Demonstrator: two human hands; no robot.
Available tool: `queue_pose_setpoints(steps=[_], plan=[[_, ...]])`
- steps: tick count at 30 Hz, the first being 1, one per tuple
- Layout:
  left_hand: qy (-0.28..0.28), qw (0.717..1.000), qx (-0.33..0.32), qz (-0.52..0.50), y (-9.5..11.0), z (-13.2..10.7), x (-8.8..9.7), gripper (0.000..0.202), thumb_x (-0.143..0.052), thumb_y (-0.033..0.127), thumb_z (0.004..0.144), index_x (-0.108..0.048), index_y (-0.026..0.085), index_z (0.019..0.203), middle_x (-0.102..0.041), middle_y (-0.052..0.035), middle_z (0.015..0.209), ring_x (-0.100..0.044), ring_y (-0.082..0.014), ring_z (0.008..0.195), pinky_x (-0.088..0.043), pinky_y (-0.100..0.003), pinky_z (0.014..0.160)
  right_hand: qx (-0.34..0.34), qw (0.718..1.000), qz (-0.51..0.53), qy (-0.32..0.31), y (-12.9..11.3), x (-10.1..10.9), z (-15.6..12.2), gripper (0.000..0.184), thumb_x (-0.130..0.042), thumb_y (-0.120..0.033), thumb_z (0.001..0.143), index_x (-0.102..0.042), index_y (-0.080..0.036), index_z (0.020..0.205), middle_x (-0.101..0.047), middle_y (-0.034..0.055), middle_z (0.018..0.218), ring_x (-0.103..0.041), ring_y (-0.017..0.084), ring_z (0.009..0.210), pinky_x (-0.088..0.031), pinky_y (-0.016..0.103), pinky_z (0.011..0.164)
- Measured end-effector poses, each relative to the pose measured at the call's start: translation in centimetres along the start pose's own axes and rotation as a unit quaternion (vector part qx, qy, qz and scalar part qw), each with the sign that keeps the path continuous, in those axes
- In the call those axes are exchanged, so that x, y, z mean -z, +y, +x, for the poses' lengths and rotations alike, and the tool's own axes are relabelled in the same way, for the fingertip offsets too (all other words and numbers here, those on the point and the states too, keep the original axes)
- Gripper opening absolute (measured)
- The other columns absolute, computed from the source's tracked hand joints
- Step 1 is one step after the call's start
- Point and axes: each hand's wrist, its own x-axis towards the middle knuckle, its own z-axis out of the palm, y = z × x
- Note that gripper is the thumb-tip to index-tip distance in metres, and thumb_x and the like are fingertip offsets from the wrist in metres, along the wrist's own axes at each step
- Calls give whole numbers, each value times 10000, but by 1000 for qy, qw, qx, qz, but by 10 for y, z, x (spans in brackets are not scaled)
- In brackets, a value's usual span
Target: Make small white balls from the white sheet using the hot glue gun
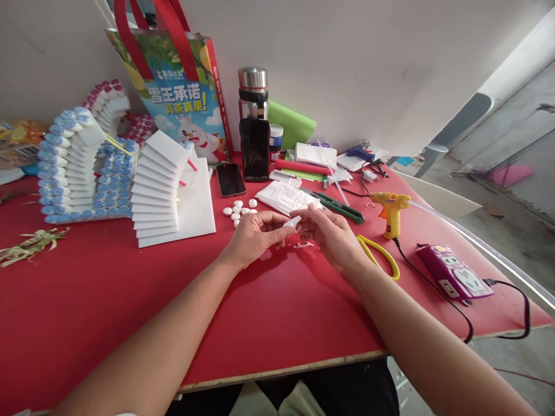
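In the middle of the red table, my left hand (260, 234) pinches a small white strip (292, 222) between thumb and fingers. My right hand (332, 234) meets it from the other side, its fingers bent and closed at the strip's far end. The strip looks thin and partly folded or rolled; the fingers cover some of it. Just beyond my left hand lie several small white rolled pieces (237, 210). A flat stack of thin white sheets (288, 197) sits behind both hands. White scraps (303, 245) lie beneath my fingers.
At left stand a stepped white model (156, 190) and a blue-and-white rolled-piece structure (65, 167). Behind are a bag (182, 110), a thermos (252, 86) and phones (230, 179). At right lie a green cutter (340, 209), a yellow glue gun (391, 214) and a purple power strip (453, 271).
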Motion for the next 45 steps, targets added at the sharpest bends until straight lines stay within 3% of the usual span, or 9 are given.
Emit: queue_pose_setpoints(steps=[8,17,25,31,38,45], plan=[[-6,1000,14,-11,3,0,-1,330,-839,434,748,-782,157,918,-705,-23,693,-587,-121,572,-492,-253,569,-37,999,-14,38,-7,6,1,539,-655,-665,851,-794,-145,872,-669,67,808,-448,124,649,-355,269,564],[-6,1000,24,1,0,0,0,321,-825,449,764,-780,168,914,-712,-27,708,-581,-117,573,-474,-244,552,-41,998,-19,32,-3,11,0,306,-808,-469,786,-784,-170,848,-666,33,770,-460,100,624,-372,246,561],[-18,999,27,31,0,0,-1,327,-821,447,772,-781,162,926,-706,-26,694,-592,-117,578,-458,-226,525,-71,995,-62,44,-6,9,-2,231,-824,-372,737,-767,-167,827,-666,14,681,-517,106,559,-405,247,514],[-23,999,42,21,1,0,-3,323,-814,444,779,-781,155,920,-709,-33,676,-591,-118,558,-466,-232,522,-58,992,-93,55,-6,9,-3,203,-801,-356,741,-764,-171,817,-694,27,690,-567,131,575,-415,260,524],[9,999,34,0,-2,1,-7,352,-820,465,774,-770,141,903,-694,-29,675,-595,-122,576,-485,-246,557,-10,987,-150,59,-10,3,-6,199,-756,-358,776,-768,-161,803,-668,10,668,-472,96,534,-369,246,493],[23,1000,20,1,-3,1,-10,347,-834,455,766,-762,138,887,-671,-12,628,-586,-117,559,-484,-245,562,26,985,-163,57,-8,0,-8,173,-736,-335,801,-757,-163,793,-665,7,684,-469,101,569,-361,253,526]])
